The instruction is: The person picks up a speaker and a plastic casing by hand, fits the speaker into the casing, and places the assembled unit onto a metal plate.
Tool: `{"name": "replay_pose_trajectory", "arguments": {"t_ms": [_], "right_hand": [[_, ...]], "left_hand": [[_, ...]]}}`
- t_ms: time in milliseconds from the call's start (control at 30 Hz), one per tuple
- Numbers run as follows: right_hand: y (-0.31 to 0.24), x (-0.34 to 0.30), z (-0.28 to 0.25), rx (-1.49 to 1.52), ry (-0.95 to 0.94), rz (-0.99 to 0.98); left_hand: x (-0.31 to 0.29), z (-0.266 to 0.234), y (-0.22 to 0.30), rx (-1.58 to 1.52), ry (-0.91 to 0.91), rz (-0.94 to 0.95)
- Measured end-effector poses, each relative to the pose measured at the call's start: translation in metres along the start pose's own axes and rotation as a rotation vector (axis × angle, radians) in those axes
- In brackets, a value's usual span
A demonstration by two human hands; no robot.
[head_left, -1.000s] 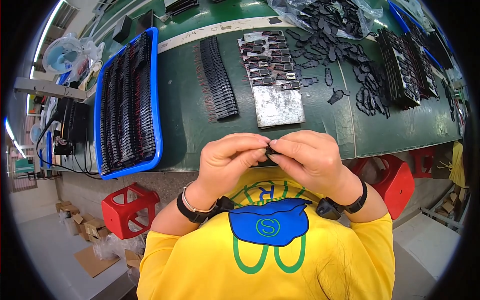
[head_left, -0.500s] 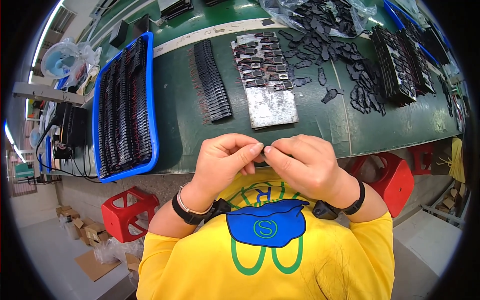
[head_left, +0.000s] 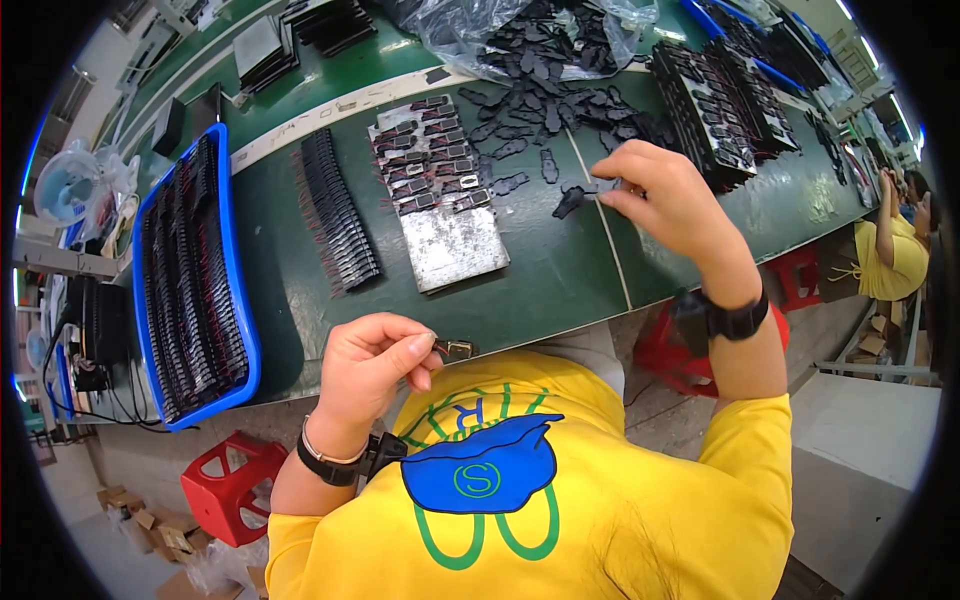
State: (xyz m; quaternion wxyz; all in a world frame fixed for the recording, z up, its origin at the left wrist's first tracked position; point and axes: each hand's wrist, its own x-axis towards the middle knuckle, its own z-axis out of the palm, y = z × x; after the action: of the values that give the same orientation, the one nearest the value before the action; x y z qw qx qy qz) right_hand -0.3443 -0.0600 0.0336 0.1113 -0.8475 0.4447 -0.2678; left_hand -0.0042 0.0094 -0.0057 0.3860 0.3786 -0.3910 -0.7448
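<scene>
Green tabletop (head_left: pixel 540 290) fills most of what we see, curving with the lens. On its left edge sits a blue tray (head_left: pixel 236 300) packed with rows of dark parts. Toward the far side lies a clear bag (head_left: pixel 470 30) of black pieces, and loose black pieces (head_left: pixel 520 150) spill out in front of it. At the right stand stacked racks (head_left: pixel 720 100) of dark parts. Near the middle we see a grey plate (head_left: pixel 455 245) with small parts lined along its far half, and to its left a row of black parts (head_left: pixel 335 215) laid on edge.

Our left hand (head_left: pixel 370 370) is drawn back to the near edge of the tabletop, close to our chest; its thumb and forefinger are pinched shut on 1 small metal clip (head_left: pixel 457 349). Our right hand (head_left: pixel 665 205) reaches out over the tabletop, well apart from the left, its fingertips closed on 1 black piece (head_left: pixel 572 200) just beside the loose heap. Each wrist wears a dark band. Below the tabletop stand 2 red stools (head_left: pixel 230 485).
</scene>
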Motion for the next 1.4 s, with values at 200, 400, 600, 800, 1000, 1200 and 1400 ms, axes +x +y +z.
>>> {"name": "replay_pose_trajectory", "arguments": {"t_ms": [200, 400, 600, 800, 1000, 1200, 1400], "right_hand": [[0.017, 0.016, 0.007, -0.145, -0.253, 0.065], [0.016, 0.029, 0.015, -0.107, -0.329, 0.013], [0.028, 0.015, 0.012, -0.046, -0.095, -0.027], [0.008, 0.02, 0.02, -0.142, -0.166, 0.345], [0.022, 0.032, 0.012, -0.141, -0.273, 0.111], [0.029, 0.041, 0.005, -0.155, -0.385, -0.084], [0.038, 0.04, 0.007, -0.132, -0.363, -0.023]], "left_hand": [[-0.001, -0.001, -0.002, -0.003, -0.006, -0.001], [-0.001, -0.001, -0.002, 0.02, -0.01, 0.003], [-0.001, -0.001, -0.002, 0.021, -0.027, 0.012], [-0.001, -0.002, -0.002, 0.041, -0.029, 0.017], [-0.001, -0.001, -0.002, 0.047, -0.036, 0.021], [-0.001, -0.001, -0.002, 0.043, -0.034, 0.018], [-0.001, 0.0, -0.002, 0.047, -0.032, 0.022]]}}
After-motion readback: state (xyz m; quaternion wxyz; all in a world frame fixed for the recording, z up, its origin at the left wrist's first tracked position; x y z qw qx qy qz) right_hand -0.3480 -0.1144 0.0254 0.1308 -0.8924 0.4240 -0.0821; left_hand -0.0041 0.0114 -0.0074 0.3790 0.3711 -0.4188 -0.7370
